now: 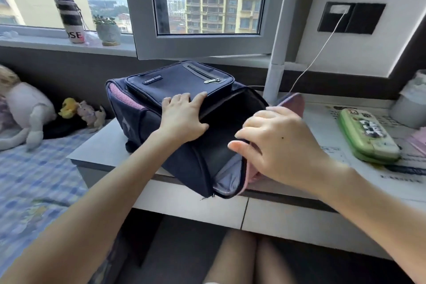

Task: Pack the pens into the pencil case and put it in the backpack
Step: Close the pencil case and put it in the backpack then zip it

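Observation:
A navy backpack point(147, 117) with pink mesh sides lies on the desk, its main compartment gaping toward me and dark inside. My left hand point(184, 117) presses flat on the front panel and holds the upper edge of the opening. The fingers of my right hand point(274, 140) curl around the pink-lined back edge of the opening and hold it apart. A green pencil case point(368, 136) with stickers lies shut on the desk to the right, apart from both hands. No pens show.
The white desk point(288, 212) edge runs below the backpack. A white cable point(318, 53) hangs from a wall socket point(350, 17). Printed papers lie under the case. A bed with checked sheet point(34, 168) and soft toys is at left. A bottle and plant pot stand on the windowsill.

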`<state>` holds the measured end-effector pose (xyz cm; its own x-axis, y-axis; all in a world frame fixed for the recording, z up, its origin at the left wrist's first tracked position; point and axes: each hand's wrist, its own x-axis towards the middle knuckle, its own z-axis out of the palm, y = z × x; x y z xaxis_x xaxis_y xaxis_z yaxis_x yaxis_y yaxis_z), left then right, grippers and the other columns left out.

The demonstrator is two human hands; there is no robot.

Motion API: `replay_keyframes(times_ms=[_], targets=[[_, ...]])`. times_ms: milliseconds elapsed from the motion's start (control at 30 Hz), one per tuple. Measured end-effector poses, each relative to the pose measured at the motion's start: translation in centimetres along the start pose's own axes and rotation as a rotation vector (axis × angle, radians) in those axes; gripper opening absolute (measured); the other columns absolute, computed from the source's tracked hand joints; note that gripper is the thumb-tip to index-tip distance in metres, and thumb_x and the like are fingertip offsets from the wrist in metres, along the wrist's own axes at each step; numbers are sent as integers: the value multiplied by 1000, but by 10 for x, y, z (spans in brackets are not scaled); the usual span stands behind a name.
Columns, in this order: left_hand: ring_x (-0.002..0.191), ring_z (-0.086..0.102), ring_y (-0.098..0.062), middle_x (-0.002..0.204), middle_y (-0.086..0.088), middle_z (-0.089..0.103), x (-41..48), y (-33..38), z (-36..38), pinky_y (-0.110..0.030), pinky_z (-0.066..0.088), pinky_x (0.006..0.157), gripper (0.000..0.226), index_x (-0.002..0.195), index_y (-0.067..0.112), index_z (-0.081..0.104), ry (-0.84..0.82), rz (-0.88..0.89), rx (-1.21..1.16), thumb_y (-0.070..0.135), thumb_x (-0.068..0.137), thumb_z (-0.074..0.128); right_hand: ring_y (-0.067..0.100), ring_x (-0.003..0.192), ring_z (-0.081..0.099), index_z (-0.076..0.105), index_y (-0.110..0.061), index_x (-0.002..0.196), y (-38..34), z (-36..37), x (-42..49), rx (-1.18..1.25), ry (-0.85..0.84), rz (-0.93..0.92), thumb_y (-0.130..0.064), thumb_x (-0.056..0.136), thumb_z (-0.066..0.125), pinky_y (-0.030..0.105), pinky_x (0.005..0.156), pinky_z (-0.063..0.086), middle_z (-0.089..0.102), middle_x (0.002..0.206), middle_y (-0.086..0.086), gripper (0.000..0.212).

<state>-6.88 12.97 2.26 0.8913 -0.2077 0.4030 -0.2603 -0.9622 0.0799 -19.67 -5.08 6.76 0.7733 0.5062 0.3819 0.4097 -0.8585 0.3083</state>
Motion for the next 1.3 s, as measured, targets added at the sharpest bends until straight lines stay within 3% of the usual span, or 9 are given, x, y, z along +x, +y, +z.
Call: replay_keyframes(times_ms=[133,367,467,533,633,767,933,1133,1300], targets=[[116,45,-34,125,-12,51,17,0,-8,-43,30,97,74,136,27,27,-57,-17,116,38,73,64,15,54,44,46,-16,52,28,23,-35,35,-378,101,-60,89,24,26,46,25,48,53,-2,61],[106,50,-37,114,-18,54,40,23,-3,-41,41,79,59,128,16,32,-68,-5,191,20,76,59,-11,102,59,72,-21,98,69,76,-93,851,-734,217,-37,84,60,19,89,48,71,104,-18,25],[87,59,-41,97,-21,62,53,28,0,-37,38,59,30,111,4,42,56,74,206,7,83,51,13,89,70,76,-21,90,113,88,-96,1090,-342,551,-32,85,65,21,77,54,76,88,-6,16],[76,61,-41,87,-21,63,59,24,0,-36,36,53,25,102,0,43,101,88,227,-9,79,46,28,90,67,72,-12,95,155,108,-83,761,38,868,-30,86,63,29,69,50,73,94,7,22],[69,60,-44,80,-26,62,66,19,-4,-37,35,51,22,93,-1,43,128,97,186,-16,77,42,41,112,52,49,-11,126,217,136,-70,238,-137,1160,-50,81,61,41,87,45,53,127,24,61],[72,57,-48,81,-34,60,72,5,-20,-42,40,58,10,93,-5,46,191,38,64,-6,84,42,49,132,24,0,-22,148,256,169,-79,233,-491,1336,-61,64,73,61,106,26,12,150,31,117],[84,57,-52,93,-36,61,74,-3,-36,-49,47,74,18,103,-1,52,184,24,-6,7,88,47,39,108,51,33,-28,138,263,175,-91,399,-90,1412,-49,64,73,42,87,45,45,131,25,87],[88,57,-49,96,-33,63,79,1,-38,-46,45,75,19,100,-2,55,167,45,-10,14,90,49,18,97,62,50,-43,124,226,102,-93,1052,222,1024,-51,57,70,33,75,51,62,115,-5,71],[86,57,-49,95,-33,63,75,6,-40,-44,45,73,20,100,-2,54,196,55,8,13,91,47,-5,85,63,55,-58,110,146,48,-61,1136,-106,494,-52,45,73,10,64,46,65,104,-22,68]])
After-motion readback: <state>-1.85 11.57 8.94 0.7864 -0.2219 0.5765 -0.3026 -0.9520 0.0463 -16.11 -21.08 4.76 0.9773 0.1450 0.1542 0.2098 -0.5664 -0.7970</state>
